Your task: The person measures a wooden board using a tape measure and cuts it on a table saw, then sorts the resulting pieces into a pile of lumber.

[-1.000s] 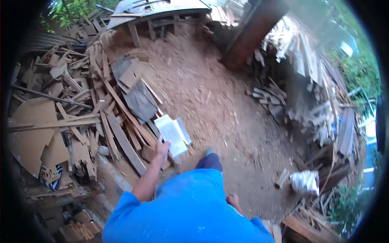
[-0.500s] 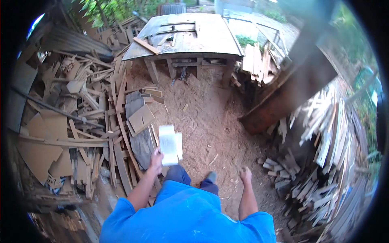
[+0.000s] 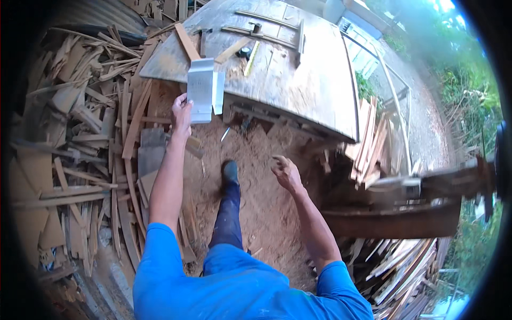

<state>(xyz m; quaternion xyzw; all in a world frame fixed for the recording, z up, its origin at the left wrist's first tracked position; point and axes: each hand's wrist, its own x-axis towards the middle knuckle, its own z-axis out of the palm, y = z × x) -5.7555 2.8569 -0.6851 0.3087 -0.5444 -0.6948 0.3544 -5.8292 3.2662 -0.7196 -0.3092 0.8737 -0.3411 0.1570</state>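
Pale folded sheet (image 3: 200, 93) is grasped along its left edge, near the lower end, by your left grip (image 3: 182, 113); its long axis points away from you, overlapping the bench (image 3: 306, 90) in view. Your right grip (image 3: 286, 173) hangs released, fingers half curled, above the dirt floor (image 3: 261, 218).

On folded sheet (image 3: 199, 95), looks smooth with a low sheen. On table top (image 3: 314, 88), shows worn, matt wood. On shirt (image 3: 229, 288), shows matt cloth. On ground (image 3: 261, 208), appears rough and matt. On beam (image 3: 394, 221), looks like rusted metal.
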